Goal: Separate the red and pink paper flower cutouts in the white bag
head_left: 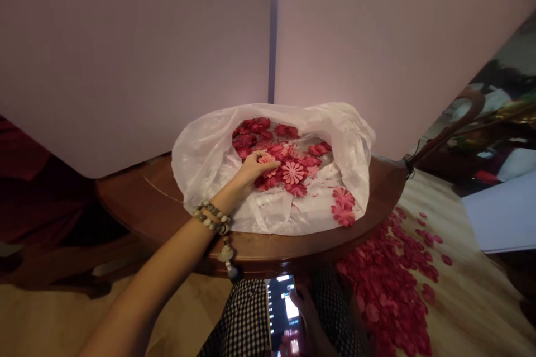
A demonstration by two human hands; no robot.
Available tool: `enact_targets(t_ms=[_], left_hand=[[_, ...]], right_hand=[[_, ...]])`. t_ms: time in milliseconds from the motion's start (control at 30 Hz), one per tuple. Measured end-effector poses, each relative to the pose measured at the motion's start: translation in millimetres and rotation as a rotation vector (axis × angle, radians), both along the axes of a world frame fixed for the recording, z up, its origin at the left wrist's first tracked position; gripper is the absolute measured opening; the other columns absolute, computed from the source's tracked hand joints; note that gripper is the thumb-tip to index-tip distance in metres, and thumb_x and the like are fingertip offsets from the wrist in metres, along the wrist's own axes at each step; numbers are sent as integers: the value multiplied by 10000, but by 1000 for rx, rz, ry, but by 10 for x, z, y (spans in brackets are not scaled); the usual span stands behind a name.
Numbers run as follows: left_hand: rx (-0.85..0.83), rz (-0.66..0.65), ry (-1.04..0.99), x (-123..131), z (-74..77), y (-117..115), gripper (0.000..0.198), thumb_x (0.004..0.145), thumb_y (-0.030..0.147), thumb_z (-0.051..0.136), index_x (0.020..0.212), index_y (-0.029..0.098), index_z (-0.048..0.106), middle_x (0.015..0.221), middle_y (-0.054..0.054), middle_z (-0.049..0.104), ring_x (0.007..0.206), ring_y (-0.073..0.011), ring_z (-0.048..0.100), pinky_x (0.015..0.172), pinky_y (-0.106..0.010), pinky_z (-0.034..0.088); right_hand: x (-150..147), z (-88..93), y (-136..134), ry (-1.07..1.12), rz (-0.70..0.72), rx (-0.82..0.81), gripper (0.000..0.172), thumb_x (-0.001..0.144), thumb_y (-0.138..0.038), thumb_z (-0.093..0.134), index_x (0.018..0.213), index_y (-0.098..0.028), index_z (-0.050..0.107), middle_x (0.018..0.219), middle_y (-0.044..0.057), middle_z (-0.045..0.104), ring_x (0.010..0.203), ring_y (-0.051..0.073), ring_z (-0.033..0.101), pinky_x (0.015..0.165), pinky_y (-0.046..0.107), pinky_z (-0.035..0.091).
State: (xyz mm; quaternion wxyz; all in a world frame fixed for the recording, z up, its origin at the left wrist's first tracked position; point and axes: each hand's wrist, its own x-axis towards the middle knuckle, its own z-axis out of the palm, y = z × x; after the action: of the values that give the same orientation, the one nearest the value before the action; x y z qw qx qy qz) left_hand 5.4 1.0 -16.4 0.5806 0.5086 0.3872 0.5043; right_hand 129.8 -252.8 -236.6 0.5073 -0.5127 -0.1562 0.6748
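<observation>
My left hand (pixel 253 169) reaches into an open white plastic bag (pixel 201 150) on a round wooden table (pixel 138 195). Its fingers are pinched on a pink paper flower (pixel 266 159) lying among a heap of red and pink paper flowers (pixel 288 156). A beaded bracelet with a tassel hangs at that wrist. My right hand (pixel 309 318) is low over my lap at the bottom edge, gripping a lit phone (pixel 282 312) with the thumb on its screen.
Many red paper flowers (pixel 389 279) lie scattered on the floor to the right of the table. Pale wall panels (pixel 138 55) rise right behind the table. Dark furniture and clutter (pixel 481 122) stand at the far right. My checked trousers (pixel 243 318) show below.
</observation>
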Motion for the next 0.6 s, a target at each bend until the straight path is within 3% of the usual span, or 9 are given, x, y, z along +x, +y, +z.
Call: enact_targets(t_ms=[133,300,500,600], left_hand=[[22,-28,-1,-8,-41,32,245,557,184,792,624,164,556,557,30,562,479,-78,487,485,-225,366],[12,-25,-9,3,-42,17,224,594,160,766,634,166,545,560,32,562,480,-75,484,484,-220,361],[-16,14,5,15,-4,-16,214,594,103,739,683,165,554,593,18,597,527,-99,541,532,-230,414],[6,20,24,11,7,-28,206,589,107,738,672,164,559,598,22,589,526,-97,533,530,-233,413]], right_hand=[[8,140,-5,-2,-97,16,441,529,-544,776,759,-207,608,680,1,650,624,186,601,603,304,472],[27,186,-13,37,-71,35,398,570,-518,764,758,-204,607,713,7,662,683,205,622,657,322,474],[13,-29,-18,4,-30,66,513,422,-420,856,791,-216,563,720,16,682,656,221,635,629,334,466],[-4,-198,-26,-16,39,102,537,461,-406,843,866,-221,544,781,31,695,693,233,649,658,353,471]])
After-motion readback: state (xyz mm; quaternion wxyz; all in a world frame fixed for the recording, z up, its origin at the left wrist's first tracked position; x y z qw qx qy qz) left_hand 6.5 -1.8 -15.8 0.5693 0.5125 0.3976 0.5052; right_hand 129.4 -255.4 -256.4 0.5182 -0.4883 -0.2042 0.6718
